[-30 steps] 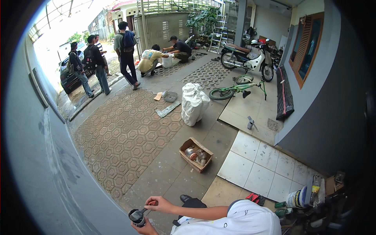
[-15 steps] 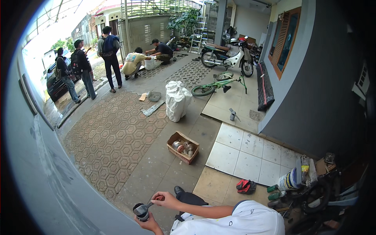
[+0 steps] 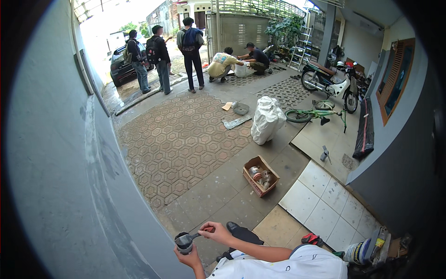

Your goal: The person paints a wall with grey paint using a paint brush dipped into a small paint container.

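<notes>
Left hand (image 3: 187, 257) clasping the cup (image 3: 184, 249), right hand (image 3: 217, 233) gripping the red-handled scraper (image 3: 195, 235), blade (image 3: 185, 240) right at the cup's mouth, box (image 3: 253, 186) of jars (image 3: 256, 173) beyond.

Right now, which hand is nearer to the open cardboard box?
Right. The right hand, gripping the red-handled tool, is below and left of the cardboard box in the view; the left hand, around the dark cup, is lower and farther left of it.

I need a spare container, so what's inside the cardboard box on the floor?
Inside the box are clear jars, at least one with a reddish lid or band. Whatever lies beneath them is covered, so I can't tell.
</notes>
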Demonstrator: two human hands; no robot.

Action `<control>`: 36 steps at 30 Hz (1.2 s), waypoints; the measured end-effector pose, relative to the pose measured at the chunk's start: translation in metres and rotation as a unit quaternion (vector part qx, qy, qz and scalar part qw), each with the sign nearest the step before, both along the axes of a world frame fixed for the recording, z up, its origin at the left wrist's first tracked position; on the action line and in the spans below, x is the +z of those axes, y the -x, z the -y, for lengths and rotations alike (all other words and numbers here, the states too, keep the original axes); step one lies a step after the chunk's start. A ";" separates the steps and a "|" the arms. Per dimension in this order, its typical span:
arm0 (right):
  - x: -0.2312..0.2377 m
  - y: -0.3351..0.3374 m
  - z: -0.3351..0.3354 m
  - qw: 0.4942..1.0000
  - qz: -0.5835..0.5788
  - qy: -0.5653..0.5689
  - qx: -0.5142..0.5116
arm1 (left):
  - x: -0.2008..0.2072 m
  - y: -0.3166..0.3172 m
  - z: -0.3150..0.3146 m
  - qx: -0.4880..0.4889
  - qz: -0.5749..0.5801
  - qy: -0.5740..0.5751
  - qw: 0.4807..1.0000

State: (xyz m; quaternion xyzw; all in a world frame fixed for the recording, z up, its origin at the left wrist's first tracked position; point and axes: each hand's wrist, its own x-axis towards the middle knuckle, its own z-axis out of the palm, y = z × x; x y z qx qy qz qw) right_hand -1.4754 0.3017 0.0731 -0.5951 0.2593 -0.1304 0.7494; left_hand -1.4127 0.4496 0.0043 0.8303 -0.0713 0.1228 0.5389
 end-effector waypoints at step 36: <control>-0.028 -0.108 0.089 0.937 0.013 -0.078 0.341 | 0.007 -0.006 0.082 0.271 0.014 -0.085 0.959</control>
